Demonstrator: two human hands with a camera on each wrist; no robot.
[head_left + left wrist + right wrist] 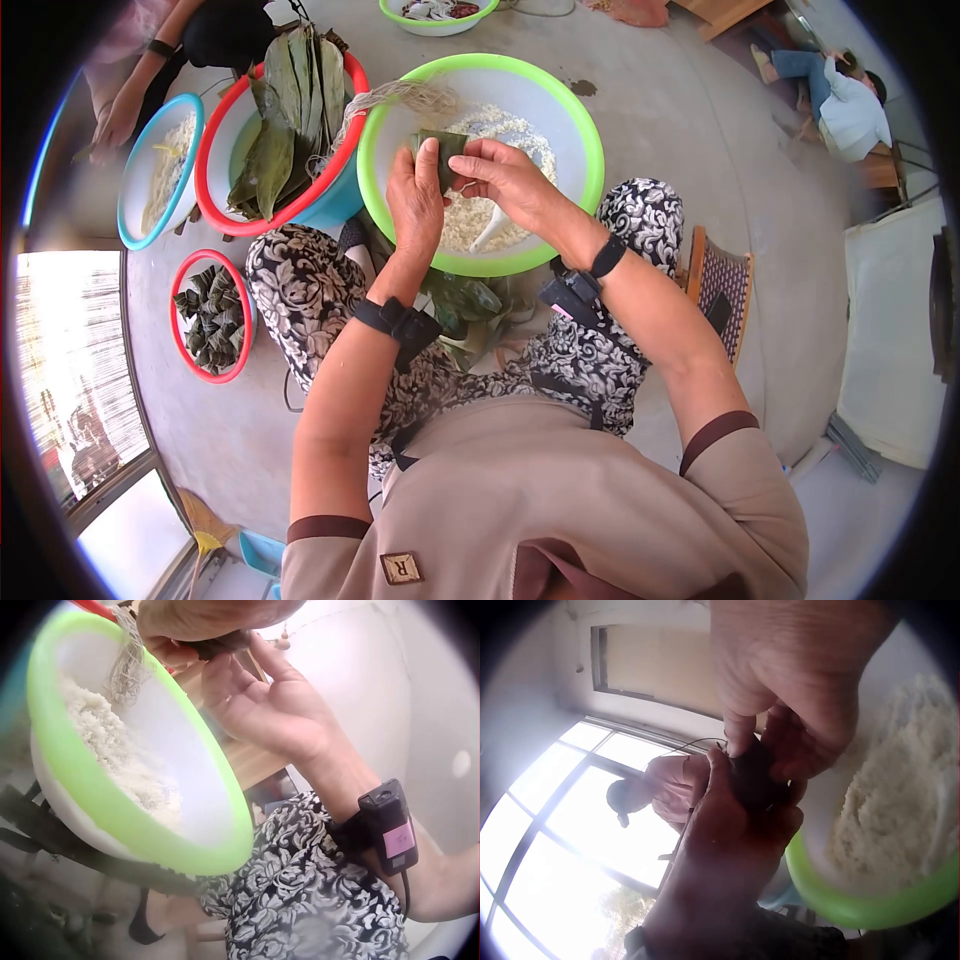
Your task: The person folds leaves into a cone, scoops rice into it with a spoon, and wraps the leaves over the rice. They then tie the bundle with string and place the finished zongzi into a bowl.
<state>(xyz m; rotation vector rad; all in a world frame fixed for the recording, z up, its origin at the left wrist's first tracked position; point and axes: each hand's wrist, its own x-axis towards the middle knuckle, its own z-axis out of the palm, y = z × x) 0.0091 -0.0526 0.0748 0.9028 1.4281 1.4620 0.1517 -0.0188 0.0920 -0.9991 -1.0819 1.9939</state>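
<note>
At the upper centre of the head view, a folded leaf (440,148), dark green, is held between two hands above a green-rimmed bowl (594,180). The left hand (414,198) grips it from the left side, thumb laid along its near face and the fingers closed around behind. The right hand (505,180) pinches its right edge, thumb and fingers drawn together on it; the right wrist view shows the two hands touching around the leaf, whose inside is hidden. Beneath them, white rice (465,222) lies in the bowl with a white spoon (489,230) in it, and a bunch of pale strings (385,97) hangs over the bowl's upper left rim.

Toward the upper left of the frame, long leaves (285,120) stand in a red-rimmed basin (204,180), beside a blue-rimmed basin (124,205). Below these, at the left, wrapped parcels (213,315) fill a small red basket (222,378). More leaves lie just under the bowl, between the knees in patterned trousers (300,290). A person's arm (130,100) shows at the upper left edge, and a person in a light blue top (850,118) at the upper right.
</note>
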